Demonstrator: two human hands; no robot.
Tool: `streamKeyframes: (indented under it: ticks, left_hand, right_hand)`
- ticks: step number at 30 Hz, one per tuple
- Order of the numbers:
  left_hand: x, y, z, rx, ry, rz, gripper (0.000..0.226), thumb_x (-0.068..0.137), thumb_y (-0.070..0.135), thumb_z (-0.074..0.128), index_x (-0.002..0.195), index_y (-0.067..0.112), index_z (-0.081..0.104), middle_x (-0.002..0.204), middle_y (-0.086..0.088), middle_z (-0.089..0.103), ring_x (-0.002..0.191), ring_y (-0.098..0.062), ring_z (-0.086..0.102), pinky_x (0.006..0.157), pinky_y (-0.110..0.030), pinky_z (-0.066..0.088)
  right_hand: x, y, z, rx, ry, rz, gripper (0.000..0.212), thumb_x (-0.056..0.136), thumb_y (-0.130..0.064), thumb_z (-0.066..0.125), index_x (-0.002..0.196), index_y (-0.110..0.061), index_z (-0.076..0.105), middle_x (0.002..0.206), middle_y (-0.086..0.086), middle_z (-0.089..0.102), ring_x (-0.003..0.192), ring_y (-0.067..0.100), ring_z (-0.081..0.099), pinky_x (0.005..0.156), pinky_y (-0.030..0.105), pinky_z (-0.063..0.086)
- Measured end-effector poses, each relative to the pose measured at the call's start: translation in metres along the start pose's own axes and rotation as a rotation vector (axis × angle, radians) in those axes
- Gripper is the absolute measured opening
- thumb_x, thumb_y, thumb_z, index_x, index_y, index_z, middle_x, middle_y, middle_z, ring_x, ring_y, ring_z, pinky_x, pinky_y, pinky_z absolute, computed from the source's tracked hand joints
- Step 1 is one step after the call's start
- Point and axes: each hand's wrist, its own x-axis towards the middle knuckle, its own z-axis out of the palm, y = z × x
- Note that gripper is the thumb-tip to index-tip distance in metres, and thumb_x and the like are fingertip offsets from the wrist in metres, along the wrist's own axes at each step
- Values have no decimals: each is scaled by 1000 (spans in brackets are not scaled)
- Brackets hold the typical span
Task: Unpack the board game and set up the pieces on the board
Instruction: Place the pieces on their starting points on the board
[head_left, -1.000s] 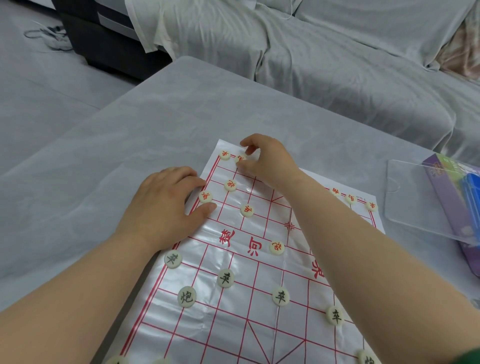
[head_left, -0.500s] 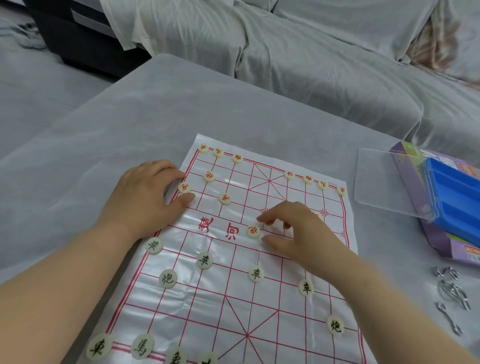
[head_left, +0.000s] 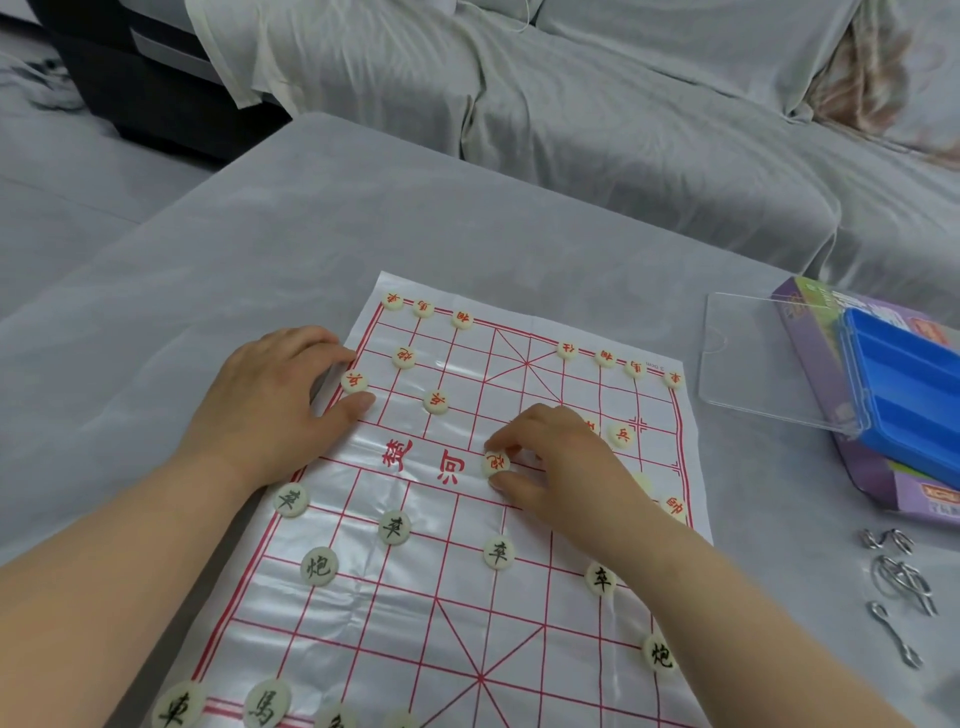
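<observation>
Nearest me, black pieces (head_left: 498, 552) stand on my half of the board (head_left: 363, 597). Just past them, at the river line, is my right hand (head_left: 566, 467). The grip is narrow, thumb and forefinger pinching one red piece (head_left: 496, 462). Whether the piece is on the sheet or just off it, I cannot tell. It's a round disc, no long axis to mind. My left hand (head_left: 270, 400) rests on the board's left edge on the table (head_left: 311, 234) and holds nothing. Key relation: the far palace (head_left: 527, 364) with its back-row gaps lies beyond the grip. Judged move: away from me, right hand nearer. The piece's character is unreadable.
</observation>
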Motion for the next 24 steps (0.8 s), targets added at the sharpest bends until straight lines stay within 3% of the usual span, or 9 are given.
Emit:
streamKeyframes:
  ticks: [4,8,11,14,18,24]
  left_hand:
    - [-1,0,-1,-2,-9,10,79,68,66,27,113,12,61,118,-5,58,108,-28,52,91,-41,37]
    - [-1,5,-3,1,-36,-15,62,78,59,48,118,12,58,123,-5,55,113,-28,48,95,-42,34]
    - [-1,4,-2,19,-47,-12,64,77,61,48,118,12,58,123,-5,55,113,-29,48,95,-43,35]
    - [-1,4,-2,49,-45,-13,70,70,60,40,117,12,59,121,-6,56,111,-30,50,93,-45,37]
    - [-1,5,-1,42,-21,-9,80,66,67,30,114,10,61,119,-7,58,108,-32,51,91,-46,39]
    - [1,4,3,63,-28,-23,66,69,55,44,116,12,59,120,-7,57,107,-31,51,89,-47,40]
  right_hand:
    - [-8,9,-9,39,69,57,31,90,-29,53,120,-25,55,112,-10,51,93,0,33,83,11,27]
    - [-22,35,-23,86,170,212,29,88,-26,55,117,-24,56,98,-14,44,92,2,37,81,12,28]
    - [-27,59,-29,109,250,375,29,88,-25,57,117,-24,57,101,-12,48,93,4,38,82,18,31]
    - [-28,79,-27,165,328,493,31,87,-23,58,118,-20,56,117,-2,55,95,6,40,84,23,37]
    - [-25,94,-22,202,378,495,32,88,-22,57,119,-17,56,122,1,55,95,5,41,82,20,36]
    - [-18,101,-18,183,348,430,32,88,-25,57,119,-19,57,121,-2,54,92,3,39,81,17,33]
